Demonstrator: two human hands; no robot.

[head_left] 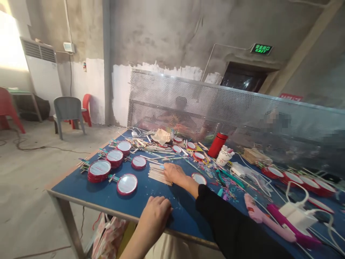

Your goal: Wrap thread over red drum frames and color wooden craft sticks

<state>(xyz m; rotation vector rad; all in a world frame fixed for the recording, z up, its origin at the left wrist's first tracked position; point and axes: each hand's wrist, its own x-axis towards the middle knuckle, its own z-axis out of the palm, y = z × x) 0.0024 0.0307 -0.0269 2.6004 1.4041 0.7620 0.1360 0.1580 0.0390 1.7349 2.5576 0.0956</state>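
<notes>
My black right sleeve (226, 216) and bare left forearm (144, 232) cross the foreground at a blue worktable (99, 198). My right hand (171, 173) reaches down onto a flat row of pale wooden sticks (156, 173), touching its right end, the rest of the row extending left from my fingers. Those fingers are bent downward; I cannot tell whether they pinch a stick or only press. My left hand (159, 211) rests at the table's near edge, closer to me than the row and apart from it, fingers curled, their grip hidden from view. Red-rimmed round pieces (127, 184) sit left of the sticks, some stacked; another disc (199, 179) lies just beyond my right wrist. Farther right are green-handled pliers (233, 179), a pink glue gun (253, 210), a patterned cup (224, 157) and a red bottle (217, 145).
</notes>
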